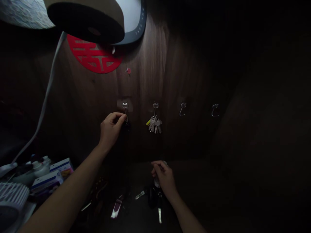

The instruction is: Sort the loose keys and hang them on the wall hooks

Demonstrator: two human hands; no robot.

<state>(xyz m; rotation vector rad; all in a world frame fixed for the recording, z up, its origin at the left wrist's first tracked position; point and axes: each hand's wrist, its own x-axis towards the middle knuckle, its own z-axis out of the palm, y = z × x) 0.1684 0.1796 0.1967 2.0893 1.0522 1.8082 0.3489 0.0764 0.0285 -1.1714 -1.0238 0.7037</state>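
At the leftmost metal hook (125, 105), my left hand (110, 129) pinches with thumb and forefinger. A small black item (127, 125) hangs right by those fingertips; its kind is too dark to make out. Lower down, my right hand (165, 178) is closed, its fingers curled around the upper part of a bunch of keys (152, 197) with a black fob. One key blade (159, 215) points down, another (140, 194) to the left. On the second hook hangs a silver set of keys (155, 125) with a yellow tag.
Two more hooks (182, 110) (215, 110) are on the dark wooden panel. A purple strap-like item (116, 207) lies below. Boxes (47, 181), bottles (40, 169) and a white ribbed object (12, 194) stand left. A cap (136, 32) and red paper cutout (97, 58) hang above.
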